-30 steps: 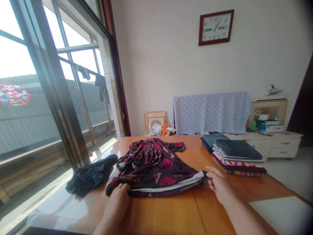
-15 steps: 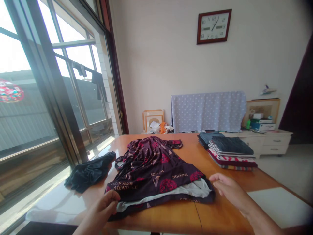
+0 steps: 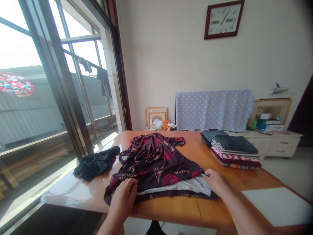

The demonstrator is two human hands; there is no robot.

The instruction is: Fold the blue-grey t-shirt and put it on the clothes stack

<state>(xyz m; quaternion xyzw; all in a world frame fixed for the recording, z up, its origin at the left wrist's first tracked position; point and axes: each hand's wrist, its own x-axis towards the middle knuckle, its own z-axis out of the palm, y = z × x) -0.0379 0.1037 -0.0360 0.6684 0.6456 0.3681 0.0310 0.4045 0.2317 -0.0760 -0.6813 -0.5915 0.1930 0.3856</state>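
A dark purple shirt [image 3: 156, 160] with pink medallions and gold lettering lies spread on the wooden table, its hem toward me and a short sleeve out at the far right. Between the hem's two layers the pale inner side shows. My left hand [image 3: 124, 195] is closed on the upper layer near the hem's left part, fingers curled into the cloth. At the right hem corner, my right hand [image 3: 216, 182] pinches the fabric edge between thumb and fingers. Both hands partly cover the cloth they hold.
A crumpled black garment [image 3: 96, 163] lies left of the shirt. Folded clothes [image 3: 234, 151] are stacked at the right, jeans on top. A white sheet-like rectangle [image 3: 276, 204] is on the near right of the table [image 3: 176, 213]. A large window [image 3: 49, 81] borders the left.
My left hand has moved right along the hem and grips the cloth there. My right hand has come in to the right hem corner and closed on it. The view has shifted slightly.
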